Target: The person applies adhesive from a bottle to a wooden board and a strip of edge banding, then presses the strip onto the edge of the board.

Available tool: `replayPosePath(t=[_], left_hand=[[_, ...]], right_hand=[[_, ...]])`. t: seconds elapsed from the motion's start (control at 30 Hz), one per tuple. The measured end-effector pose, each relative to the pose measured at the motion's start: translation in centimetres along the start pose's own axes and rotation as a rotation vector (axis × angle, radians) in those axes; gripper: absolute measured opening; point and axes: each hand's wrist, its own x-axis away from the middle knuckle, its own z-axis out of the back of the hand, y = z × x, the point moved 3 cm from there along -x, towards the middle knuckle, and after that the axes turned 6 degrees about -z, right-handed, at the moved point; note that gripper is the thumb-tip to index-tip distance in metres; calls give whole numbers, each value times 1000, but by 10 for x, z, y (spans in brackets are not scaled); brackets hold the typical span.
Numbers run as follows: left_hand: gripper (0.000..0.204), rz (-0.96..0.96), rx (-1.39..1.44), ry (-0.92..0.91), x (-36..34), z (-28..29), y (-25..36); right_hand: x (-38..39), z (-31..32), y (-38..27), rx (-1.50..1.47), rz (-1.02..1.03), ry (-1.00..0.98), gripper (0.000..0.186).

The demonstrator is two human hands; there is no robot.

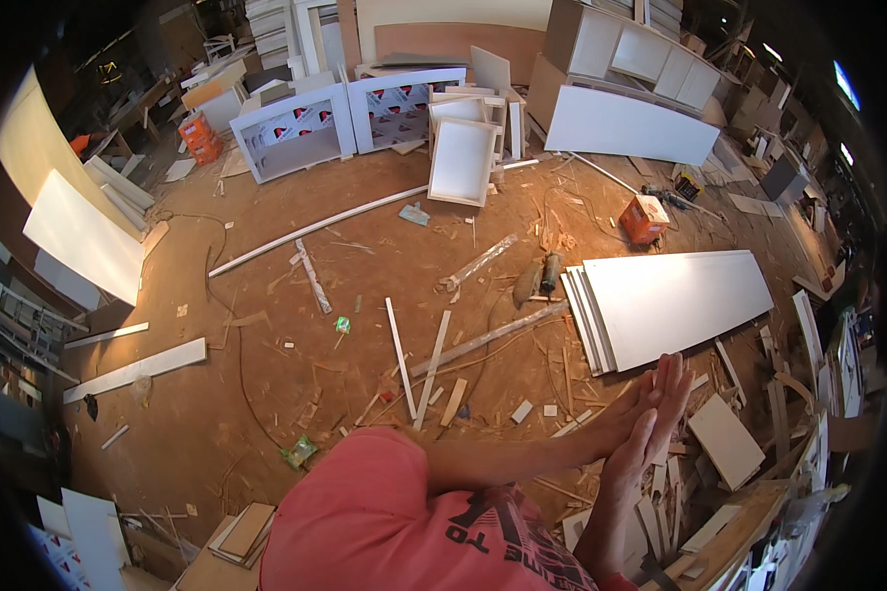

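My left hand [623,417] and my right hand [664,406] meet palm to palm at the lower right. Their fingers are stretched out straight and pressed against the other hand. I see nothing held between them, though the contact hides part of the palms. Just beyond the fingertips lies a stack of white panels [675,300], nearest to both hands but apart from them. Beside my right hand, a small cream board [726,442] lies among wood offcuts.
White cabinet frames [296,133], a shallow drawer box [461,160] and a long cabinet [631,123] stand at the back. An orange carton [644,219] and a dark power tool [550,274] sit on the brown floor. Strips, cables and scraps are scattered across it.
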Motion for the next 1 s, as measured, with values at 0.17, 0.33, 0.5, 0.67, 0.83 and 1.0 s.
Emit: replayPosePath(t=[0.17,0.33,0.5,0.67,0.83,1.0], left_hand=[[70,110,319,-29,-20,25,25],[70,287,531,38,-16,19,-9],[77,472,594,34,-22,7,-36],[80,442,539,-80,-28,-20,-28],[82,487,598,-118,-26,-45,-26],[83,405,764,-257,-12,-67,-31]], right_hand=[[18,-6,3,231,-11,-168,70],[38,-3,20,80,-20,-205,71],[58,9,22,105,-84,-115,68],[70,24,18,173,-68,-24,69],[60,44,8,147,-103,51,70],[51,67,-3,253,-54,90,73]])
